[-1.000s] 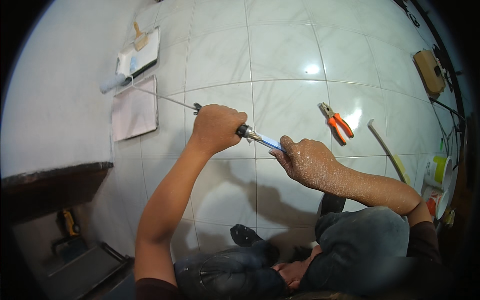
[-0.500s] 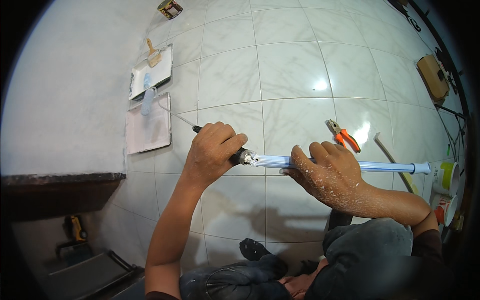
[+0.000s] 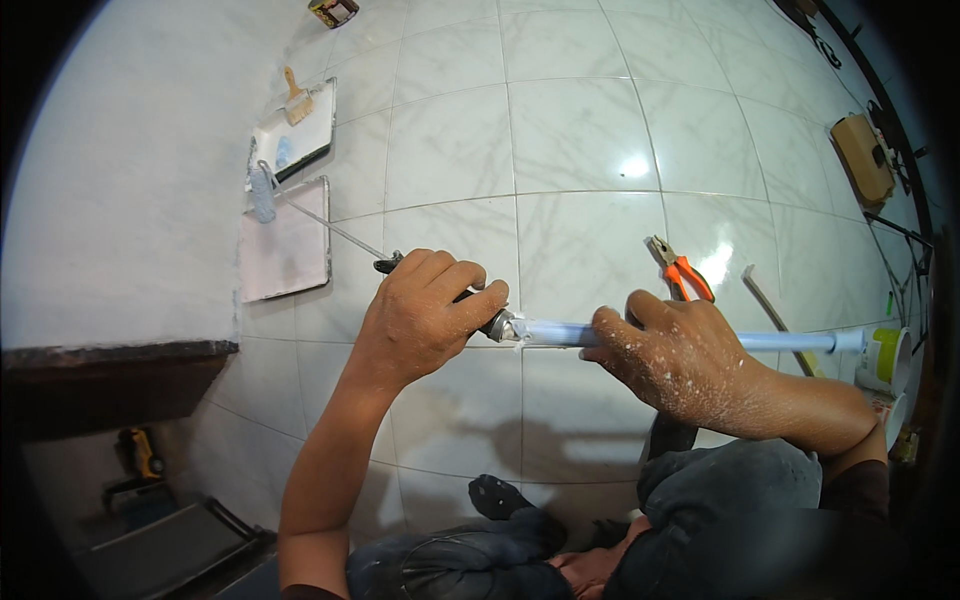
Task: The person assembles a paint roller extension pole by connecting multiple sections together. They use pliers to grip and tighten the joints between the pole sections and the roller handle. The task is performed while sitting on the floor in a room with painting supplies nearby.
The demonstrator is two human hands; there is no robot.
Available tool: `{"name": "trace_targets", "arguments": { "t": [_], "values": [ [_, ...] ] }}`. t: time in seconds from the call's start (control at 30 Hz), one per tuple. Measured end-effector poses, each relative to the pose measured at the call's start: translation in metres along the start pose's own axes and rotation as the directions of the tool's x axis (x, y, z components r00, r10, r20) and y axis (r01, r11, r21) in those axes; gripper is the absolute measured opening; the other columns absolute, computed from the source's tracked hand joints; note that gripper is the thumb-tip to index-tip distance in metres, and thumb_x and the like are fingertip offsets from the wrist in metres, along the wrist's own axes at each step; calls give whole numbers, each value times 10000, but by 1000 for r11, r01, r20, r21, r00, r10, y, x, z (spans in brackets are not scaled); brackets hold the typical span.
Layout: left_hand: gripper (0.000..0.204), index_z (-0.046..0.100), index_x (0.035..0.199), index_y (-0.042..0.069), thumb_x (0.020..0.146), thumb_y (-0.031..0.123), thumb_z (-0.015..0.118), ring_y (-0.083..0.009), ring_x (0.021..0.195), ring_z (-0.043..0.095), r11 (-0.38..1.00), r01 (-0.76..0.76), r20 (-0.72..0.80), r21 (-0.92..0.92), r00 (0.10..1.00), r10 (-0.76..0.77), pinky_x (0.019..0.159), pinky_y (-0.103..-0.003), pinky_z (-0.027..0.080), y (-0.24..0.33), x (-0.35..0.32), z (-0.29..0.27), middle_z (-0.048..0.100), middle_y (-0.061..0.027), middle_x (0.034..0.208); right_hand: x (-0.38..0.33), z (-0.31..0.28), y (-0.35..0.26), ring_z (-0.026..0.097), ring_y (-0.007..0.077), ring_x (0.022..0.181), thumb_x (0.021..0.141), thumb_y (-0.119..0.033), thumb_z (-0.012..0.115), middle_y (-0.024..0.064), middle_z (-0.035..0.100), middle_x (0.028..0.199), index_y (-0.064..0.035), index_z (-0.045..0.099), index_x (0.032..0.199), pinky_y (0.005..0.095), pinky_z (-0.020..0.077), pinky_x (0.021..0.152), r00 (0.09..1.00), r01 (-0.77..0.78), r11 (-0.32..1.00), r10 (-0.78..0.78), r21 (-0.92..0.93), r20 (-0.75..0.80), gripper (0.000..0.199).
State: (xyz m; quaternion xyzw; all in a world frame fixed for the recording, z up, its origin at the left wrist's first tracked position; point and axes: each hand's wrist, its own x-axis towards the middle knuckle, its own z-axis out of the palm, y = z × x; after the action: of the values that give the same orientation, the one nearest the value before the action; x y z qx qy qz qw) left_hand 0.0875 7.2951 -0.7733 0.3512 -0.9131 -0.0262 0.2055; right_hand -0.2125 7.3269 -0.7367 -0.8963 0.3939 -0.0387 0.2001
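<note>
Big white tiled floor [image 3: 590, 110] fills most of the view, with a white wall [image 3: 110, 200] on the left. Near the wall sits a flat white tray [image 3: 285, 245], and just beyond it a second tray [image 3: 300, 135] with a small brush [image 3: 296, 97] lying in it.

The pale blue pole [image 3: 700, 338] runs left to right across the middle, over the floor, and the right hand [image 3: 675, 355], speckled with white paint, is wrapped round it. The left hand [image 3: 425, 320] is closed on the dark roller handle [image 3: 470, 305] right where it meets the pole's left end. From there the thin wire frame goes far-left to the roller [image 3: 262, 190], which rests at the edge of the flat tray.

Orange pliers [image 3: 680, 272] lie on the floor just beyond the right hand. A yellow-green tub [image 3: 888, 355] sits at the pole's right end.
</note>
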Motion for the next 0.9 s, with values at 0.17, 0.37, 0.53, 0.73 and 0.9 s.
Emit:
{"name": "trace_targets", "arguments": {
  "t": [0.17, 0.37, 0.53, 0.73, 0.9],
  "values": [
    [343, 752, 1037, 84, 709, 5, 808, -214, 658, 557, 1000, 1, -43, -31, 999, -2, 656, -377, 430, 2, 1, 3, 601, -11, 728, -2, -1, 1, 540, 212, 471, 1001, -266, 732, 24, 531, 660, -79, 570, 1161, 406, 413, 418, 991, -6, 999, 1, 37, 131, 295],
    [323, 751, 1051, 89, 740, 22, 803, -195, 644, 516, 996, 21, -45, -81, 999, -25, 632, -364, 392, 5, 1, 12, 530, -4, 700, -7, -6, 11, 535, 197, 466, 994, -270, 737, 21, 518, 657, -106, 570, 1196, 396, 397, 409, 998, 65, 992, -65, -112, 1, 309],
    [281, 737, 1035, 112, 770, 44, 800, -168, 638, 466, 1000, 11, -37, -19, 999, -12, 638, -335, 376, 5, 5, 10, 460, 9, 699, -11, -1, 10, 512, 180, 469, 987, -280, 746, 13, 503, 655, -101, 581, 1187, 391, 373, 409, 998, 47, 989, -51, -142, -25, 316],
    [258, 744, 1031, 78, 782, 24, 787, -209, 636, 485, 997, 58, -57, -40, 997, -60, 637, -375, 373, 10, 11, 11, 501, -21, 687, -15, -4, 8, 461, 164, 465, 977, -270, 763, 2, 465, 648, -93, 597, 1147, 393, 339, 412, 992, 52, 983, -70, -176, -102, 296],
    [255, 744, 1037, 76, 790, 28, 782, -221, 644, 497, 992, 102, -49, -76, 993, -106, 642, -379, 379, 14, 12, 11, 519, -28, 700, -15, -6, 7, 460, 164, 467, 969, -270, 773, 6, 469, 648, -97, 606, 1131, 388, 342, 412, 984, 76, 985, -100, -157, -147, 290]
  ]
}}
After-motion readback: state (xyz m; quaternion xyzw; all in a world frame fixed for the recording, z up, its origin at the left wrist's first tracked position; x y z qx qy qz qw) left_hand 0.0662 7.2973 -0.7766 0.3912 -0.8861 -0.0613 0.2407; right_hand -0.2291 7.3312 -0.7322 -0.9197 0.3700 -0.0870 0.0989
